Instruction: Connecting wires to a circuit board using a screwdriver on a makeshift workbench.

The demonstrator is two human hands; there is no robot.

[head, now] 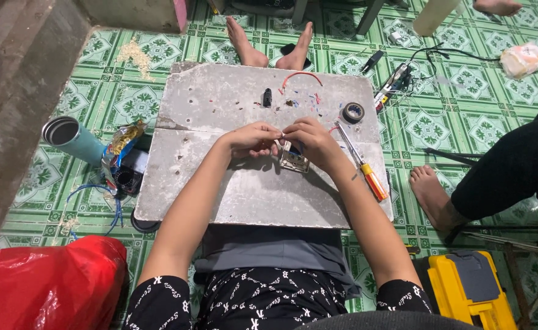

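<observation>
My left hand [252, 139] and my right hand [313, 142] meet over a grey concrete slab [250, 195] that lies across my lap. Between them they hold a small squarish electrical part [294, 160], pale with metal inside, which rests on the slab. The fingertips of both hands pinch at its top, where a thin wire end seems to sit; what is inside the pinch is hidden. A screwdriver [362, 164] with an orange and yellow handle lies just right of my right hand.
On the slab lie a roll of black tape [353, 112], a small black piece [267, 97], a red wire [299, 76] and wire scraps. Another person's bare feet [269, 46] rest beyond the slab; a further foot [431, 195] at the right. A yellow toolbox [467, 290], red bag [46, 284] and teal cup [73, 139] surround me.
</observation>
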